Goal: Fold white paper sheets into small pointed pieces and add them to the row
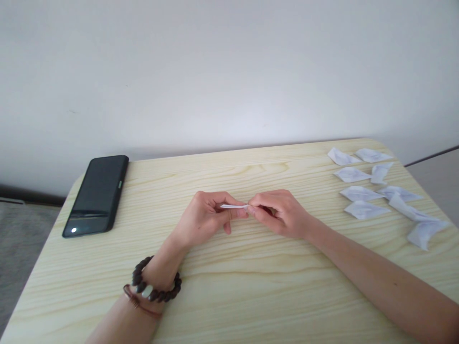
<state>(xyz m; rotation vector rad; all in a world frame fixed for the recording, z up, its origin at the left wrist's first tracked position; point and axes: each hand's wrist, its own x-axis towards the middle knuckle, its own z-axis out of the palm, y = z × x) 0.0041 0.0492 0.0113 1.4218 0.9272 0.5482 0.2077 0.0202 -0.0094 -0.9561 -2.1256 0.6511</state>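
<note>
A small, narrow piece of folded white paper (231, 207) is held level just above the middle of the table, seen nearly edge-on. My left hand (208, 216) is closed on its left part, with the thumb and fingers on either side. From the right, my right hand (278, 210) pinches the paper's other end between thumb and forefinger. The fingertips of both hands almost meet, and that end of the paper is mostly hidden by them. A dark beaded bracelet and a thin reddish cord circle my left wrist.
Several folded white paper pieces (362, 193) lie in loose rows at the table's right side, some overlapping. A black smartphone (96, 193) rests at the left edge. The pale wood-grain table (229, 296) stands against a white wall (229, 71).
</note>
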